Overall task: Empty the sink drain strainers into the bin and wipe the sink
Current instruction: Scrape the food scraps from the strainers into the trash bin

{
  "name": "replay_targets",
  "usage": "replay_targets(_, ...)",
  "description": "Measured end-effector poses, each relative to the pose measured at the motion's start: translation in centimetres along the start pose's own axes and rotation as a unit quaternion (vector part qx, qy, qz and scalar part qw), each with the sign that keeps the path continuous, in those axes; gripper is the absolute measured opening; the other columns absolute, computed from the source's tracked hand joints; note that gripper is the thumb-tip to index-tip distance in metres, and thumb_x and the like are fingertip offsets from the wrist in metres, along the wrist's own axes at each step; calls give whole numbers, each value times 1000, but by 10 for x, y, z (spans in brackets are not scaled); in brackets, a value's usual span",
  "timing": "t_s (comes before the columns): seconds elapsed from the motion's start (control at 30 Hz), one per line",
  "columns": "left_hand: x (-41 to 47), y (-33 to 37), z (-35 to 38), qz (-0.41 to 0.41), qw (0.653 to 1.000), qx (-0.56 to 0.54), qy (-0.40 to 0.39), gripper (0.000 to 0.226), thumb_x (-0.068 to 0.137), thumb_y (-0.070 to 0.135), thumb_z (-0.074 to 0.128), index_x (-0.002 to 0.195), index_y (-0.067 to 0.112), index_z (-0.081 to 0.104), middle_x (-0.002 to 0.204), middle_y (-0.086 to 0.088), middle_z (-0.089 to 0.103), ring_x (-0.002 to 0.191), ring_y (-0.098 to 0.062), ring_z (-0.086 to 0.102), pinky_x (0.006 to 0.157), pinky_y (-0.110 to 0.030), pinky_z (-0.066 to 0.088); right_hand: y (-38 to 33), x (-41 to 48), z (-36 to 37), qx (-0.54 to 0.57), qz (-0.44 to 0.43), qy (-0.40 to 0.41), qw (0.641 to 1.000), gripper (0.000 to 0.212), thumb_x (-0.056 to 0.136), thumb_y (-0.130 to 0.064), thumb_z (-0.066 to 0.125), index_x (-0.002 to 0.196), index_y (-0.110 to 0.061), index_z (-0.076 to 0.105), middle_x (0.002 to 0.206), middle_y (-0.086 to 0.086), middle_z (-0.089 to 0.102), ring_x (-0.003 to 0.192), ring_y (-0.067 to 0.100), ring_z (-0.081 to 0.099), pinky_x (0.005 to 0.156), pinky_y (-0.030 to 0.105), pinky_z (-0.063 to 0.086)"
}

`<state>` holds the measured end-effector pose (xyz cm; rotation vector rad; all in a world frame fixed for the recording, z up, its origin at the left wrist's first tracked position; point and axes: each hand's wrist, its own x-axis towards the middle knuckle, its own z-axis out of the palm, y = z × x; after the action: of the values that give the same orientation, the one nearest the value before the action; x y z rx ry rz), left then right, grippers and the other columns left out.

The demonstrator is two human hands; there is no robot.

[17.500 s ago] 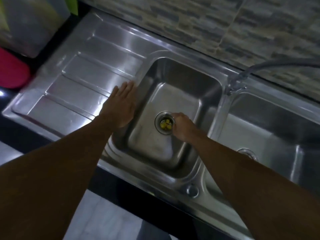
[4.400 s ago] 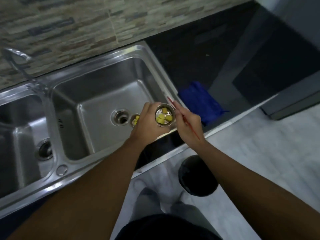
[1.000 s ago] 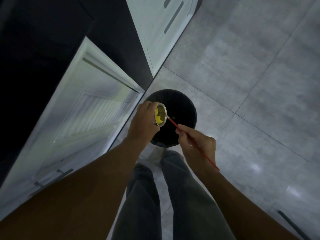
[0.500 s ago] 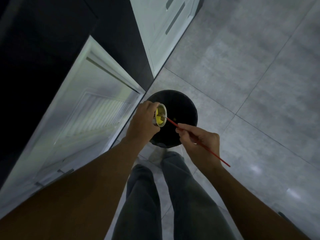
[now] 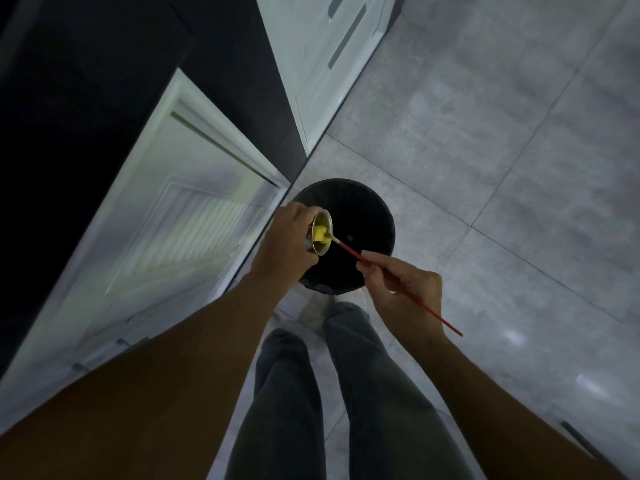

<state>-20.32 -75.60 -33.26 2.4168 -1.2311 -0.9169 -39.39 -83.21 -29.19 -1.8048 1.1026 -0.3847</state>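
Observation:
My left hand (image 5: 282, 245) grips a metal drain strainer (image 5: 321, 233), tipped on its side over the round black bin (image 5: 367, 216) on the floor. Yellow food pieces (image 5: 320, 234) sit at the strainer's mouth. My right hand (image 5: 403, 285) pinches a thin red stick (image 5: 398, 282), and its pale tip touches the yellow pieces. A small yellow bit (image 5: 350, 238) shows inside the dark bin. The sink is out of view.
White cabinet doors (image 5: 180, 237) run along the left under a dark counter edge. Another white cabinet (image 5: 322, 64) stands further back. My legs in grey trousers (image 5: 329, 393) stand right behind the bin on grey floor tiles (image 5: 519, 150).
The stick's tip has pulled a yellow piece out to the strainer's rim, and a yellow bit now lies in the bin. Both hands stay over the bin.

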Motion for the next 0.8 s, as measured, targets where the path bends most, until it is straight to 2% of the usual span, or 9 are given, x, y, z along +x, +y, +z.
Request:
replay_targets(0.13,0,3,3,0,1000,-6,1,77,72,13,84,140,14,49,134,-7,47,125,-22,44,90,-23,42,1,0,-4,5,-16,15,1000,18,90,-3,70,107,-6,77,100,0,77,84,2,73,78,31,63)
replay_targets(0.27,2,6,6,-5,1000,-9,4,76,73,15,83,140,15,48,135,-6,47,126,-21,45,91,-22,42,-2,0,0,31,-23,-24,999,20,91,-2,69,109,-8,76,101,-3,77,91,2,73,82,26,61)
replay_targets(0.37,4,9,7,-8,1000,-14,4,76,74,16,84,140,15,47,136,-6,47,126,-20,45,92,-21,41,-1,2,6,24,20,-43,999,20,93,-6,67,109,-12,77,98,-6,77,79,2,72,76,22,61)
replay_targets(0.43,5,9,7,-11,1000,-10,4,75,75,18,84,140,16,47,136,-6,47,126,-20,45,93,-23,43,2,4,6,20,32,-32,999,20,93,-7,67,109,-13,77,94,-7,77,67,4,69,66,15,58)
replay_targets(0.5,6,10,5,-14,1000,-8,4,75,75,18,84,140,16,47,136,-6,47,127,-21,45,95,-27,45,4,4,4,15,26,-16,999,19,93,-6,67,108,-11,77,92,-6,77,63,1,65,64,10,53)
replay_targets(0.63,7,9,3,-21,1000,-6,-4,77,74,17,84,141,16,46,137,-6,46,128,-22,44,98,-32,49,7,1,-2,16,29,-5,999,19,91,-4,69,107,-9,77,97,-2,78,70,-6,66,73,17,59)
replay_targets(0.7,7,10,5,-23,1000,-9,-5,77,74,17,84,141,16,46,138,-6,46,128,-22,44,98,-31,48,7,2,-2,11,21,-8,1000,18,91,-5,70,106,-9,78,97,-2,78,76,-4,69,77,22,61)
replay_targets(0.8,7,10,9,-21,1000,-12,-3,76,75,17,84,141,15,46,138,-7,46,128,-21,44,94,-25,42,6,4,3,9,16,-35,999,19,92,-8,68,108,-11,77,98,-3,77,75,0,70,76,23,62)
